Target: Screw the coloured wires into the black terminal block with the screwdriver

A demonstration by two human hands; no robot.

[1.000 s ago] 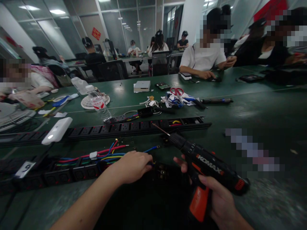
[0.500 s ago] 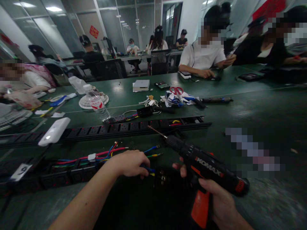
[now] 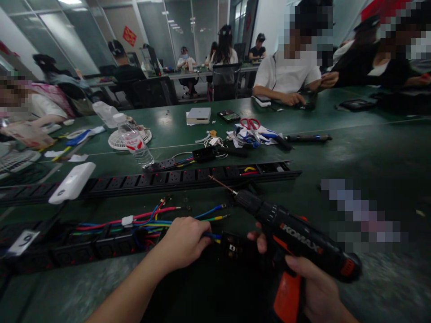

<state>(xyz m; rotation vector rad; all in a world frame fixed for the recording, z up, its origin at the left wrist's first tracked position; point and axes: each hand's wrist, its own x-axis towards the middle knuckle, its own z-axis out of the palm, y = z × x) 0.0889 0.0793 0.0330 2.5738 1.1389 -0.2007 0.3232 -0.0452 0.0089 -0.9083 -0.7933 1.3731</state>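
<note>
Dark green bench (image 3: 370, 152); long black power strip (image 3: 188, 177) across mid-frame, water bottle (image 3: 134, 143) left of centre, scissors (image 3: 249, 123) above centre.

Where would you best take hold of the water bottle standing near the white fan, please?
Grip the water bottle around its clear body at the label, coming from the near side. It stands upright with its cap on top, and the long power strip lies just in front, so reach over that.

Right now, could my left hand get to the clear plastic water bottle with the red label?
Probably yes. The left hand only pinches coloured wires, and just the long black socket strip lies low between it and the clear plastic water bottle.
</note>
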